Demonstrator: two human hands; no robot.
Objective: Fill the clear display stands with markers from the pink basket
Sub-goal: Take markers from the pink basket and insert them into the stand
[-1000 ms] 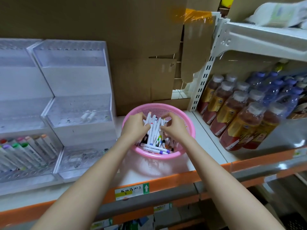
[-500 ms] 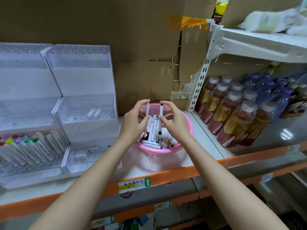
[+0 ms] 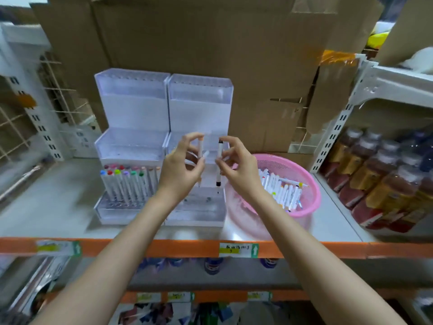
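White black-capped marker [image 3: 219, 164] pinched in our R hand [image 3: 236, 171]; L hand [image 3: 181, 171] pinches a peach-capped white marker [image 3: 200, 147]. Round pink plastic basket [image 3: 315, 195] right of both, clear acrylic stands [image 3: 199, 106] behind.

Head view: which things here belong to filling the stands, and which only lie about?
Job: left stand, right stand, pink basket, basket markers, left hand pinching a pale marker, right hand pinching a black-capped marker.
Lying about: drink bottles, cardboard sheets, shelf labels.
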